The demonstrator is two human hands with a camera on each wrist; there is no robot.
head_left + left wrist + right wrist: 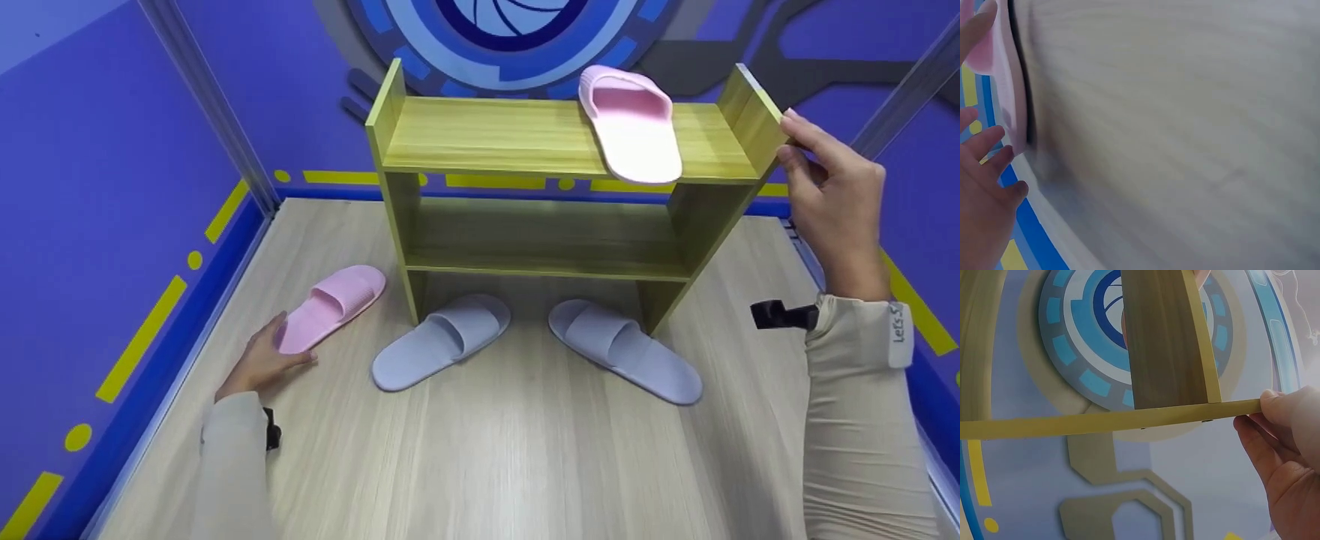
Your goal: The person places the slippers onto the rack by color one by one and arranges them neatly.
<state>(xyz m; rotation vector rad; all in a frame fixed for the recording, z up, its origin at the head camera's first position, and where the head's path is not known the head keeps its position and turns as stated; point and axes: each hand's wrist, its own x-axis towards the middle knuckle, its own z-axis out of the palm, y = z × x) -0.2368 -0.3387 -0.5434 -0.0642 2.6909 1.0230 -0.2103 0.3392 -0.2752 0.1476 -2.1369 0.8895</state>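
Note:
On the floor to the left lies a pink slipper point(330, 309), its toe turned toward the shoe rack. My left hand point(261, 358) is at its heel end, and the left wrist view has the thumb over the slipper point(1012, 84) and the other fingers spread by its end. My right hand point(844, 191) pinches the top of the rack's right side panel point(757, 105) between thumb and fingers, as the right wrist view also shows on the panel edge point(1185, 413). Another pink slipper point(643, 146) sits on the top shelf, right of the middle, its sole end reaching past the front edge.
Two grey slippers, the left one point(424, 352) and the right one point(652, 364), lie on the floor before the wooden shoe rack point(547, 266), toes angled inward. Blue patterned walls point(112, 187) close in the left, back and right sides.

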